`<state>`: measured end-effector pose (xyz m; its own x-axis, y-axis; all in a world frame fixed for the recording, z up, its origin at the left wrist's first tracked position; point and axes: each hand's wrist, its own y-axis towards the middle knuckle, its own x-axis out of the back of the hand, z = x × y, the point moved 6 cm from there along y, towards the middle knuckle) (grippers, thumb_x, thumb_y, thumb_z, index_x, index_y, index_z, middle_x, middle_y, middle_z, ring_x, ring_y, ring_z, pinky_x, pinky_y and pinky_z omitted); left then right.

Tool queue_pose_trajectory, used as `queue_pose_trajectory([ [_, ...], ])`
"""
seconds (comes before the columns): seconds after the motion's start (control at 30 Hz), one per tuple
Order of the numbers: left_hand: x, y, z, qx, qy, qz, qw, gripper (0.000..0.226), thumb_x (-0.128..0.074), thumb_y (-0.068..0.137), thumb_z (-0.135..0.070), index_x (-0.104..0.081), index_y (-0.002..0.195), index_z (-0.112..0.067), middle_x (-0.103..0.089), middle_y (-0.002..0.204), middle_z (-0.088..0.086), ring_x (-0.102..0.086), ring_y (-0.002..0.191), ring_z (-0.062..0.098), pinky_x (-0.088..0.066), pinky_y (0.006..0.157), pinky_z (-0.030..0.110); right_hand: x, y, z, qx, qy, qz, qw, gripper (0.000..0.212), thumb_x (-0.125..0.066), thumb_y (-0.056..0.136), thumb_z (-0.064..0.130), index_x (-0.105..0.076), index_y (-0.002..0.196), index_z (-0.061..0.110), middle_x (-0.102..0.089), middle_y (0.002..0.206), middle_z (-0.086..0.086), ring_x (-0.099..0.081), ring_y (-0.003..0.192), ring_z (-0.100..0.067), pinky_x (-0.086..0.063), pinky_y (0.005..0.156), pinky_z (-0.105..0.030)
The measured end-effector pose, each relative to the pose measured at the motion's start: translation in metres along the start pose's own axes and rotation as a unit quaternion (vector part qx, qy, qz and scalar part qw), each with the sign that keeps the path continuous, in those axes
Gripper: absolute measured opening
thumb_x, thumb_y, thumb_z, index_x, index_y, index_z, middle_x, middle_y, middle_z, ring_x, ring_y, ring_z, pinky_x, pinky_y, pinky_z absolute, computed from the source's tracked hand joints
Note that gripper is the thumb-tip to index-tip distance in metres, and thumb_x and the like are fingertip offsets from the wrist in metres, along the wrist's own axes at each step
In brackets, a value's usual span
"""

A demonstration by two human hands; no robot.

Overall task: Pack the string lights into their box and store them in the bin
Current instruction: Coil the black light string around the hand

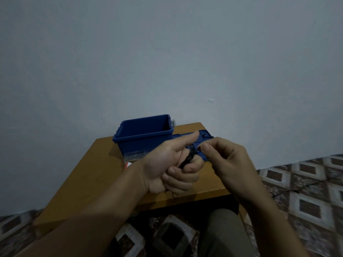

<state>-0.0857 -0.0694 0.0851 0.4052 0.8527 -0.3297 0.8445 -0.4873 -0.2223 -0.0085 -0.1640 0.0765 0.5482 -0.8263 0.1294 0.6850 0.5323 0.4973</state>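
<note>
Gripping the coiled lights [188, 159] in the left hand [163, 164] with curled lower fingers and a straight forefinger. Pinching a loose strand between thumb and forefinger of the right hand [226, 160], above the bench [96, 164], in front of the open bin [141, 140]. Risk of tangling or unravelling the coil if tugged hard or wound slack. Cannot tell where the box is.

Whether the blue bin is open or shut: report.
Open: the blue bin shows its inner walls; its lid lies on the table beside it.
</note>
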Motion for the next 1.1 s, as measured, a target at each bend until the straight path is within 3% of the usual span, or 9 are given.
queue_pose_trajectory([
  [0.1,-0.008,-0.001,-0.005,-0.027,-0.030,0.045,0.998,0.065,-0.028,0.104,-0.053,-0.044,0.058,-0.010,-0.023,0.041,-0.001,-0.016,0.031,0.010,-0.013,0.034,0.021,-0.006,-0.001,-0.004,-0.020,-0.029,0.036,0.999,0.022,-0.054,0.101,0.030,-0.069,0.088,0.020,-0.054,0.060,0.006,-0.042,0.051,-0.005,-0.035,0.055,-0.028],
  [0.2,-0.011,-0.003,-0.013,-0.080,-0.035,0.042,0.995,0.058,-0.027,0.102,-0.046,-0.046,0.062,-0.010,-0.043,0.047,0.004,-0.033,0.037,0.016,-0.026,0.041,0.026,-0.014,-0.003,-0.006,-0.045,-0.011,0.067,0.997,0.021,-0.054,0.102,0.024,-0.066,0.090,0.013,-0.063,0.064,0.002,-0.052,0.055,-0.012,-0.043,0.055,-0.032],
  [0.27,-0.010,-0.003,-0.018,-0.120,-0.044,0.032,0.991,0.054,-0.028,0.101,-0.042,-0.057,0.078,-0.003,-0.060,0.065,0.011,-0.055,0.053,0.022,-0.044,0.055,0.030,-0.018,-0.004,-0.005,-0.045,-0.031,0.078,0.995,0.019,-0.056,0.100,0.014,-0.067,0.084,0.013,-0.068,0.069,0.001,-0.060,0.062,-0.014,-0.051,0.060,-0.036],
  [0.37,-0.008,-0.003,-0.025,-0.178,-0.093,0.030,0.979,0.046,-0.036,0.101,-0.031,-0.063,0.109,0.005,-0.070,0.103,0.023,-0.069,0.094,0.033,-0.055,0.089,0.044,-0.023,-0.004,-0.004,-0.024,-0.110,0.104,0.988,0.026,-0.055,0.097,0.006,-0.069,0.079,0.019,-0.070,0.076,0.009,-0.064,0.070,-0.005,-0.050,0.062,-0.023],
  [0.47,0.000,-0.002,-0.030,-0.237,-0.089,-0.032,0.967,0.033,-0.042,0.098,-0.015,-0.066,0.113,0.003,-0.068,0.117,0.024,-0.068,0.108,0.035,-0.052,0.098,0.044,-0.025,-0.007,-0.006,-0.049,-0.131,0.121,0.983,0.022,-0.059,0.099,0.024,-0.072,0.081,0.020,-0.072,0.076,0.018,-0.066,0.073,0.000,-0.046,0.062,-0.012],
  [0.6,0.011,-0.003,-0.035,-0.272,-0.083,-0.119,0.951,0.029,-0.035,0.098,-0.003,-0.059,0.114,0.002,-0.068,0.119,0.022,-0.068,0.109,0.033,-0.054,0.097,0.040,-0.028,-0.009,-0.005,-0.077,-0.123,0.151,0.978,0.020,-0.058,0.100,0.026,-0.071,0.089,0.015,-0.076,0.081,0.007,-0.069,0.070,-0.007,-0.054,0.070,-0.022],
  [0.73,0.017,-0.006,-0.038,-0.287,-0.056,-0.205,0.934,0.026,-0.038,0.100,-0.010,-0.061,0.110,-0.002,-0.070,0.116,0.018,-0.069,0.109,0.031,-0.055,0.095,0.038,-0.029,-0.010,-0.004,-0.086,-0.124,0.164,0.975,0.022,-0.056,0.101,0.029,-0.069,0.090,0.015,-0.074,0.076,0.003,-0.068,0.065,-0.013,-0.056,0.070,-0.030],
  [0.9,0.023,-0.011,-0.036,-0.287,-0.074,-0.260,0.919,0.036,-0.041,0.101,-0.032,-0.057,0.118,-0.005,-0.066,0.128,0.019,-0.063,0.121,0.032,-0.041,0.111,0.045,-0.029,-0.011,0.000,-0.079,-0.123,0.170,0.975,0.025,-0.058,0.100,0.031,-0.070,0.085,0.015,-0.068,0.063,0.005,-0.058,0.056,-0.004,-0.047,0.058,-0.019],
  [1.1,0.026,-0.013,-0.034,-0.276,-0.072,-0.292,0.913,0.058,-0.036,0.102,-0.044,-0.044,0.141,-0.001,-0.068,0.126,0.018,-0.063,0.121,0.033,-0.036,0.115,0.048,-0.023,-0.008,0.001,-0.062,-0.095,0.131,0.985,0.034,-0.060,0.098,0.032,-0.064,0.074,0.008,-0.053,0.053,0.006,-0.046,0.048,-0.004,-0.039,0.052,-0.016],
])
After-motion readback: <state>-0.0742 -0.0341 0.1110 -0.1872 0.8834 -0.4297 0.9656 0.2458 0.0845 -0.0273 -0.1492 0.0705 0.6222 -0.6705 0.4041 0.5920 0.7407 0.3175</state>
